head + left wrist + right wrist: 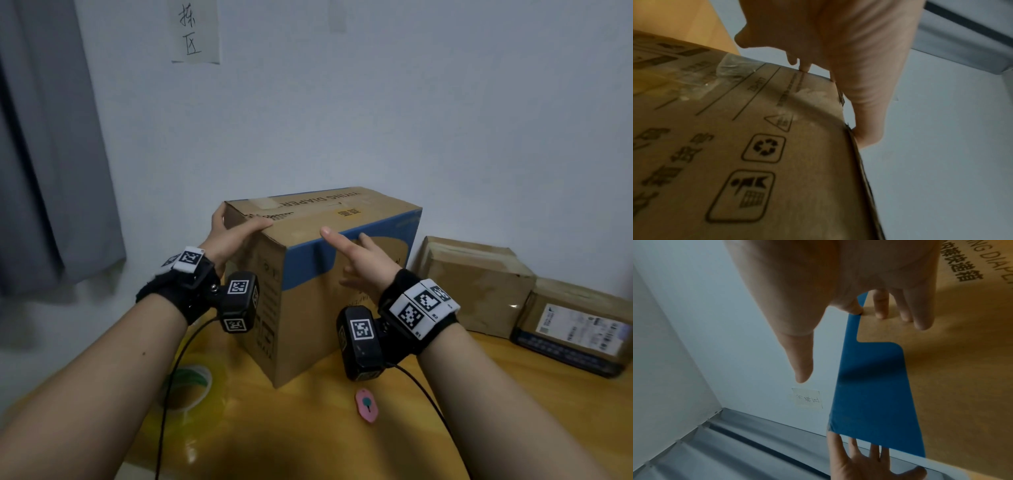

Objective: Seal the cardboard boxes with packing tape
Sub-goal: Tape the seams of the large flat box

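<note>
A large cardboard box (318,308) with a blue band stands upright on the yellow table (274,445), its top flaps down. My left hand (233,236) grips the box's top left corner, thumb on the top, fingers over the far edge; the left wrist view shows the left hand (838,40) hooked over the printed box (735,146). My right hand (356,260) lies flat against the long side, fingers straight, thumb up. In the right wrist view the right hand (859,272) rests on the box (962,369). A clear tape roll (191,383) lies at the front left.
A small pink object (367,404) lies on the table in front of the box. Two smaller cardboard boxes (472,284) (575,329) sit at the right by the wall. A grey curtain (51,137) hangs at the left. Cables run from both wrist cameras.
</note>
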